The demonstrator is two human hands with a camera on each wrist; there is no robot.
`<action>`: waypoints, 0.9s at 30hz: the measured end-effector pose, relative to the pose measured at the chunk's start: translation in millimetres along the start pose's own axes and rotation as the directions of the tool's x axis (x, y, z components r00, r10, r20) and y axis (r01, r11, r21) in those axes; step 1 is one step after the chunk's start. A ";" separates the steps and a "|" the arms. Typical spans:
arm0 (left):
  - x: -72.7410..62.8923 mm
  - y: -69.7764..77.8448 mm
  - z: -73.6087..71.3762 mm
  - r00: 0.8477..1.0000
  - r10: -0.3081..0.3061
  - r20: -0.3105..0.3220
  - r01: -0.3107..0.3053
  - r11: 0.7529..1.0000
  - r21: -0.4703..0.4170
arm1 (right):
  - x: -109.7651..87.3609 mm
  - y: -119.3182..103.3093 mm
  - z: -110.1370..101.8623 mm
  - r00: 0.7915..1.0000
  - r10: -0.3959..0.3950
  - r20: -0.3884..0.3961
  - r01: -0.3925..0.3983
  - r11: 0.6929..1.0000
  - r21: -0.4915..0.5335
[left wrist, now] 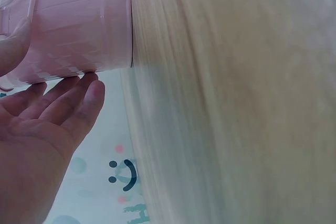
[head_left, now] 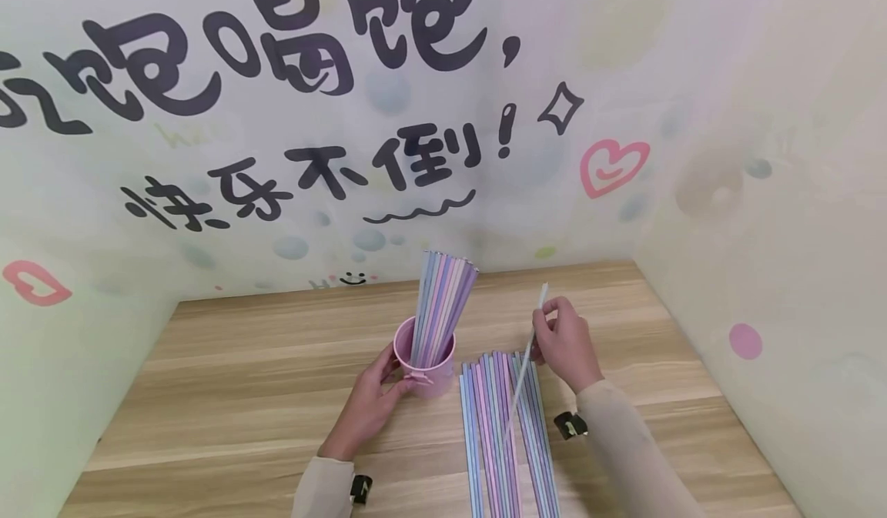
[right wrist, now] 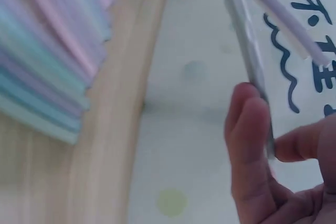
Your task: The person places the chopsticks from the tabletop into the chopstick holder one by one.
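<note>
On the table stands a pink cup (head_left: 438, 383) with a bundle of pastel straws (head_left: 442, 302) leaning out of it to the right. My left hand (head_left: 369, 406) holds the cup from its left side, its fingertips (left wrist: 89, 80) against the wall and its thumb at a small handle-like loop. Between the thumb and fingers of my right hand (head_left: 568, 342), a single pale straw (head_left: 530, 345) is pinched close to its upper end. It slants over a row of blue, pink and purple straws (head_left: 490, 433) lying side by side on the wood, right of the cup.
The wood-grain table (head_left: 242, 402) meets a printed wall (head_left: 485, 195) with black lettering at the back. Side walls rise at left and right (head_left: 783, 272). Small black clips (head_left: 570, 424) sit by both sleeve cuffs.
</note>
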State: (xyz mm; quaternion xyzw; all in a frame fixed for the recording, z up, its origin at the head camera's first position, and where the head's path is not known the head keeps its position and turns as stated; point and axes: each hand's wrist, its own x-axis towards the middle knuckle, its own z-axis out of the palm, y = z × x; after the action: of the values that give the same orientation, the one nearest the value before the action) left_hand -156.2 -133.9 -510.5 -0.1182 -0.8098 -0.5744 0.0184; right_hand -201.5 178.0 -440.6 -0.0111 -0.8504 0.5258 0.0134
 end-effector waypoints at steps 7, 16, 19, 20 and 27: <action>-1.2 -1.4 -1.1 1.000 0.027 0.010 -0.027 1.000 -0.002 | 9.9 -27.0 2.4 0.987 -0.085 -0.137 0.109 0.977 0.183; 0.6 -2.4 -2.5 0.999 0.027 0.022 -0.027 1.000 0.010 | 19.4 -60.2 2.1 0.939 -0.137 -0.316 0.245 0.910 0.333; 1.1 -2.1 -2.1 0.999 0.031 0.022 -0.031 1.000 0.003 | 22.3 -69.4 3.5 0.919 -0.152 -0.364 0.288 0.890 0.354; 1.1 -2.1 -1.9 0.999 0.031 0.020 -0.031 1.000 0.004 | 23.4 -71.7 4.2 0.912 -0.158 -0.379 0.303 0.883 0.359; 1.2 -2.0 -0.9 1.000 0.004 0.009 -0.004 1.000 0.016 | 27.3 -82.1 14.7 0.891 -0.223 -0.396 0.368 0.866 0.339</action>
State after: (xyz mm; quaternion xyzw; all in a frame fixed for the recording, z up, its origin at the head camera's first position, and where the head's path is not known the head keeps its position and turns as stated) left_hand -157.9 -135.2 -511.9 -0.1223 -0.8142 -0.5673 0.0170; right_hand -229.7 129.0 -373.4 0.0327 -0.6984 0.6717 0.2449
